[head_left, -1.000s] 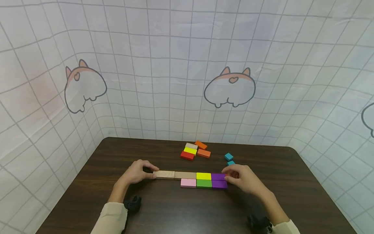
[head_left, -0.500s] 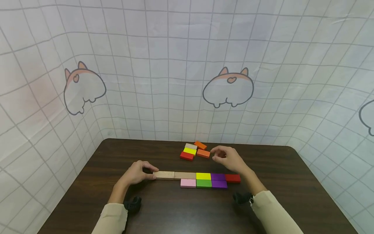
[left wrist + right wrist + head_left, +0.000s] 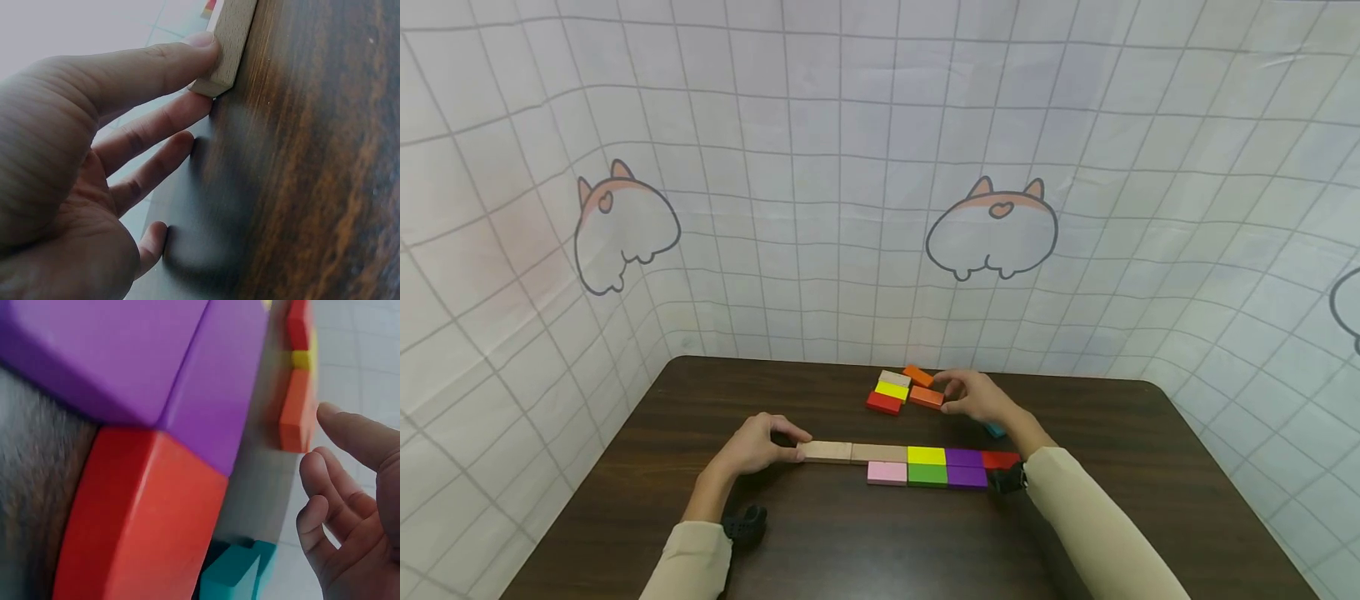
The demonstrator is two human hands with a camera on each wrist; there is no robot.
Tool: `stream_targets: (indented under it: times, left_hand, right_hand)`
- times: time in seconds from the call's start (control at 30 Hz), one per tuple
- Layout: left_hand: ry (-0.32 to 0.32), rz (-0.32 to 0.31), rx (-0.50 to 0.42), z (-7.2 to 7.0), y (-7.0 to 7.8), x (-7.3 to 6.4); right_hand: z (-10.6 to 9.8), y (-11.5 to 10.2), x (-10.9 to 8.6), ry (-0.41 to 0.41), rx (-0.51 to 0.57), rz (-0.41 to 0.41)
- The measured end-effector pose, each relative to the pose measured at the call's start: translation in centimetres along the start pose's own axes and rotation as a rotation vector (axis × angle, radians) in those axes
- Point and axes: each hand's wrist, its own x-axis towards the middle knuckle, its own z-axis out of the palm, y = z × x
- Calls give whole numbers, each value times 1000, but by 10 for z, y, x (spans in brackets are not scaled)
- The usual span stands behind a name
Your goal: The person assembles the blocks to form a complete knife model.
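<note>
1. We pinch the wooden end block between thumb and forefinger of the left hand; a light hold seems best, enough to steady the long row without pushing it out of line
2. Our right hand holds nothing: its thumb and fingers curve with a gap between them, just beside the nearer orange block, which lies flat on the counter in the loose cluster at the back; whether a fingertip touches it, we cannot tell
3. Picking up that block looks like the step in hand, so we do well to set thumb and forefinger low on opposite sides before squeezing
4. The loose yellow block and loose red block lie close on its left, with the farther orange block just behind, so lifting straight up should disturb less than dragging
5. Our black wrist camera overlaps the red end block in the head view; contact is unclear, so we had best raise the forearm before drawing back
6. A teal block shows partly hidden by our right wrist, so a high path over it seems safer than a low sweep
</note>
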Motion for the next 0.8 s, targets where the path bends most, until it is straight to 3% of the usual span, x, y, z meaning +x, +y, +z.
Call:
stream_targets:
  times: [0.27,0.8]
  left_hand:
    - [-1,5,0,0,0,1]
    - [4,6,0,1,-1,0]
  right_hand:
    - [1,8,12,-38,-78,28]
    - [13,5,19,-35,-71,48]
